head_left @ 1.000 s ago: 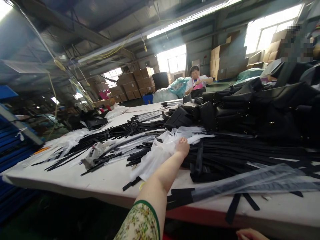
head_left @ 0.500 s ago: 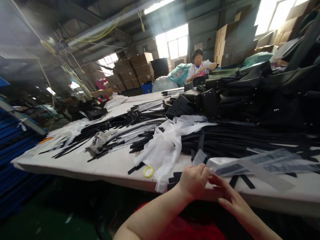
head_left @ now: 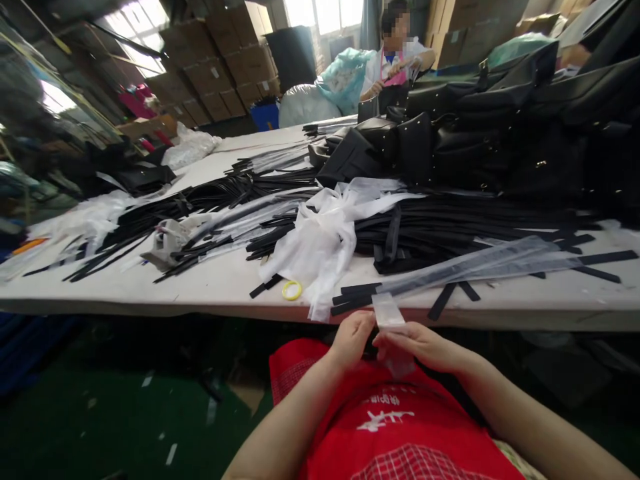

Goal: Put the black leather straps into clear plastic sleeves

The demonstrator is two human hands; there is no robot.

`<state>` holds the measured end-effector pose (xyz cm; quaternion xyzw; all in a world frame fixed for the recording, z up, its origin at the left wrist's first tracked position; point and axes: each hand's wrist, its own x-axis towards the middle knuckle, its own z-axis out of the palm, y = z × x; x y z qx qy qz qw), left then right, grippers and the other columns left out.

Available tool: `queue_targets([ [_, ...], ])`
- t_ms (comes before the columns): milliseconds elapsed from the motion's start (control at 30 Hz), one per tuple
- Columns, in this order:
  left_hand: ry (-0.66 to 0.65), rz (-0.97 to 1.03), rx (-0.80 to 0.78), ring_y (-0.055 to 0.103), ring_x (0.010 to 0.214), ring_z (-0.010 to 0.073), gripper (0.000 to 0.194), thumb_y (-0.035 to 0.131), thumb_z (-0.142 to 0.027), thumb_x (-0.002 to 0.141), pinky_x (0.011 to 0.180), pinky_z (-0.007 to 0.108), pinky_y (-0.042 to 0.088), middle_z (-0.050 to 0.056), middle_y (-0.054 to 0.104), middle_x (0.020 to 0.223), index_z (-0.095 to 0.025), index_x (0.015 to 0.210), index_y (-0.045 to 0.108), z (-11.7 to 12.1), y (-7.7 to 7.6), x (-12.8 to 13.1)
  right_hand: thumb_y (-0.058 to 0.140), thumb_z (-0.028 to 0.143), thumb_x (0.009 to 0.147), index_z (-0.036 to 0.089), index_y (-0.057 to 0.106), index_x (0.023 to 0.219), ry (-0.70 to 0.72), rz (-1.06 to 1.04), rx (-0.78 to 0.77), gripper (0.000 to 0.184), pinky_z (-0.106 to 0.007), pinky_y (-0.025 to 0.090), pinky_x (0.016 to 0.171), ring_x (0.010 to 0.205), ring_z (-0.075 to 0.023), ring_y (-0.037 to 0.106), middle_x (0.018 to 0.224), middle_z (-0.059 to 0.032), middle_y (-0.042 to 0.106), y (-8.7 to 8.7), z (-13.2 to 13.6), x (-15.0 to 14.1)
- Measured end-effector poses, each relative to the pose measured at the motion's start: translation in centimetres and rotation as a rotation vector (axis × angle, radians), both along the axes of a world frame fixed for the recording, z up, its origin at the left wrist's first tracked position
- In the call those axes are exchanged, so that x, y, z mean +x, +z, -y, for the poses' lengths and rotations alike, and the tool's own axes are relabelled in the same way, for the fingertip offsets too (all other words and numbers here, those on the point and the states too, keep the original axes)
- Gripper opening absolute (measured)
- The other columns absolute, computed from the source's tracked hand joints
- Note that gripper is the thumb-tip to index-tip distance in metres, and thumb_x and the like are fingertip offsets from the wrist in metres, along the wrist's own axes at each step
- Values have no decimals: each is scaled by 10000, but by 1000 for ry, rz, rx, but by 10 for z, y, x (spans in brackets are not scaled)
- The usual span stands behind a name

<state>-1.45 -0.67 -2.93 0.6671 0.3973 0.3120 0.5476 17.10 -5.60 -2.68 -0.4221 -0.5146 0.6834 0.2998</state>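
In front of the red apron, just below the table edge, both my hands are at a narrow clear plastic sleeve. My right hand pinches it from the right, thumb on top, and its lower end hangs over the apron. My left hand is closed at the sleeve's left edge; its fingertips are partly hidden. Beyond my hands, black straps stick out of long clear sleeves on the table. A crumpled white plastic bag lies left of them, with a yellow ring beside it.
Black leather-like bags are heaped at the right. Bundles of black straps cover much of the white table. Across it, a person handles something. Cardboard boxes stand behind; scraps lie on the green floor.
My left hand has come back from the white bag to my front, bringing a clear sleeve. My right hand has joined it and grips the sleeve. My view has tilted down.
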Motion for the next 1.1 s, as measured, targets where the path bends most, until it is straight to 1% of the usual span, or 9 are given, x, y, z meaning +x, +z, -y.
queue_targets([
  [100,30,232,-340,607,645,163,529,681,-646,748,642,271,479,49,683,707,-123,815,728,-17,4,11,445,589,954,155,715,1076,164,110,70,526,-317,526,827,888,-206,670,985,-81,728,-3,3,-8],
  [167,161,335,-393,568,604,124,461,764,-569,701,599,231,444,22,673,685,-124,814,728,-25,6,17,423,573,968,159,712,1088,199,135,123,519,-327,513,879,936,-210,661,1013,-75,722,-7,4,-11],
  [400,330,407,-186,610,697,135,288,792,-429,712,694,240,476,23,710,735,-147,746,743,-41,11,20,404,544,983,162,704,1129,182,186,157,508,-337,500,918,957,-215,660,1029,-73,725,-17,6,-10],
  [500,302,392,-162,614,690,140,255,805,-393,706,693,249,485,28,709,730,-147,724,739,-42,10,20,461,540,956,154,713,1108,162,232,168,486,-366,504,920,981,-244,659,1046,-86,724,-22,6,-10],
  [567,261,373,-145,618,697,144,249,815,-376,699,696,252,492,40,707,734,-140,704,733,-40,10,20,558,527,902,140,705,1105,48,257,201,461,-388,501,927,1006,-270,650,1081,-107,714,-25,3,-10],
  [700,226,388,-248,593,622,121,283,852,-366,657,624,229,483,25,680,679,-134,661,690,-32,10,21,632,496,852,144,664,1162,-185,180,269,470,-385,499,921,1009,-267,634,1109,-108,695,-30,-6,-7],
  [867,151,433,-379,646,759,151,374,846,-424,664,728,252,512,51,730,848,-146,887,735,-23,8,22,500,578,915,145,680,812,-313,161,235,480,-294,504,700,719,-177,595,781,-47,670,-31,-11,-12],
  [1000,140,354,-349,629,709,152,344,824,-439,684,719,257,498,53,719,757,-118,756,724,-23,-4,19,465,550,939,166,699,868,-202,188,299,456,-315,510,759,793,-199,618,847,-47,695,-29,-22,-10],
  [1100,206,299,-308,594,631,143,356,806,-461,691,644,251,474,33,691,684,-125,708,690,-23,-11,12,485,527,920,181,718,857,-236,445,374,422,-299,517,724,763,-197,635,821,-38,707,-22,-55,20],
])
